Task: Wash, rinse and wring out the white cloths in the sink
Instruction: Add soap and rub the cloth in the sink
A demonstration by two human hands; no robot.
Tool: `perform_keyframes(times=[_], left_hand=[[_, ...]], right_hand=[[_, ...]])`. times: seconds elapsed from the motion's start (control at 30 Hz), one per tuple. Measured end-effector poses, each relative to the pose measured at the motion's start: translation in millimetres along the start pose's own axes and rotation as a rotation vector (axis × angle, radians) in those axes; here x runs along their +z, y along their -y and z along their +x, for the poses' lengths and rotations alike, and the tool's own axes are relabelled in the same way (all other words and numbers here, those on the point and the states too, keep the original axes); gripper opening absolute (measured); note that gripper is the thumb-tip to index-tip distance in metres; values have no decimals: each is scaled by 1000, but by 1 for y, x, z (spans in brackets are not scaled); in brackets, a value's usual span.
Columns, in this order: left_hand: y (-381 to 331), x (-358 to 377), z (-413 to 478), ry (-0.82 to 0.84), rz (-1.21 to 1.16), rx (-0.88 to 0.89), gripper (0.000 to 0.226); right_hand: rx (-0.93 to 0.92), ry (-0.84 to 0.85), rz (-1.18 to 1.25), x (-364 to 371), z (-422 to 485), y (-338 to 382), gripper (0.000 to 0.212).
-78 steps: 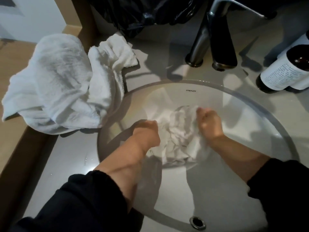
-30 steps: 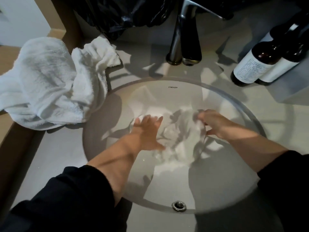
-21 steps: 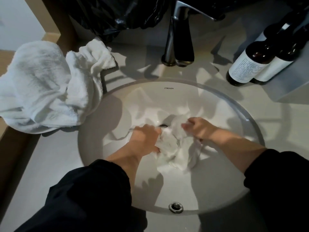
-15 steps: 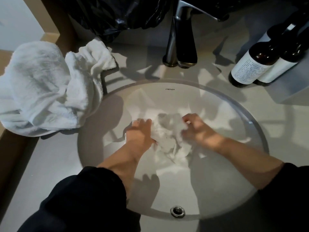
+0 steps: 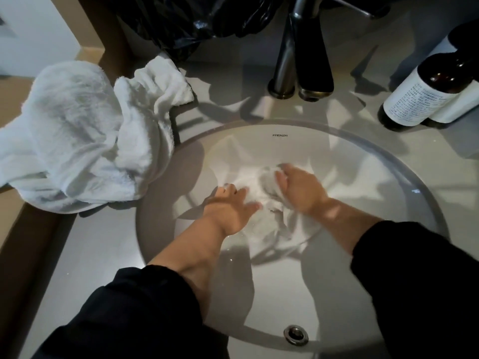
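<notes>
A wet white cloth lies bunched in water at the bottom of the round white sink. My left hand lies flat on the cloth's left side with fingers straight, pressing it down. My right hand is on the cloth's upper right part, fingers curled round a fold of it. Both sleeves are black. A pile of dry-looking white cloths sits on the counter to the left of the sink.
A dark metal tap stands behind the sink. Two brown bottles with white labels stand at the back right. A black plastic bag lies at the back. The overflow hole is at the sink's near rim. The counter's left edge drops off beside the pile.
My left hand has opened from gripping the cloth to pressing flat on it. My right hand has shifted a little up and right with a fold of cloth.
</notes>
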State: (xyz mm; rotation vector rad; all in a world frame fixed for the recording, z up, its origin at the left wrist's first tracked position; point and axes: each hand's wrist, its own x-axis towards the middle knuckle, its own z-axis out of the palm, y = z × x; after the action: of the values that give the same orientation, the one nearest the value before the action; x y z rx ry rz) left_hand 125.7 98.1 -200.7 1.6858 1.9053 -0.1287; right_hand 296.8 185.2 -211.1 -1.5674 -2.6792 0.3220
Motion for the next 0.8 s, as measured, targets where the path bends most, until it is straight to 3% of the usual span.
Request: perform_keyframes(times=[0.07,0.17,0.33,0.5,0.6,0.67,0.8], left_hand=[[-1,0,2,-27,-32,-33,51],[-1,-1,4,-7,-48,-72,56],[2,1,3,6,5,-8,67],[2,0,2,65,123,6,87],[-2,-1,-1,56,149,-16,69],[-7,-6,-2,24,134,-36,51],[-12,-30,-5,-17,11,-201,52]], right_hand=[[183,-35,119,-16,1,-14,33],[120,-186,279,-26,-21,0,39],[-200,91,-207,8,-37,52,45],[-364,-30,-268,23,-12,24,37],[-280,34,-141,16,-7,31,37],[-183,-37,-32,4,-4,33,41],[148,139,41,-33,7,9,30]])
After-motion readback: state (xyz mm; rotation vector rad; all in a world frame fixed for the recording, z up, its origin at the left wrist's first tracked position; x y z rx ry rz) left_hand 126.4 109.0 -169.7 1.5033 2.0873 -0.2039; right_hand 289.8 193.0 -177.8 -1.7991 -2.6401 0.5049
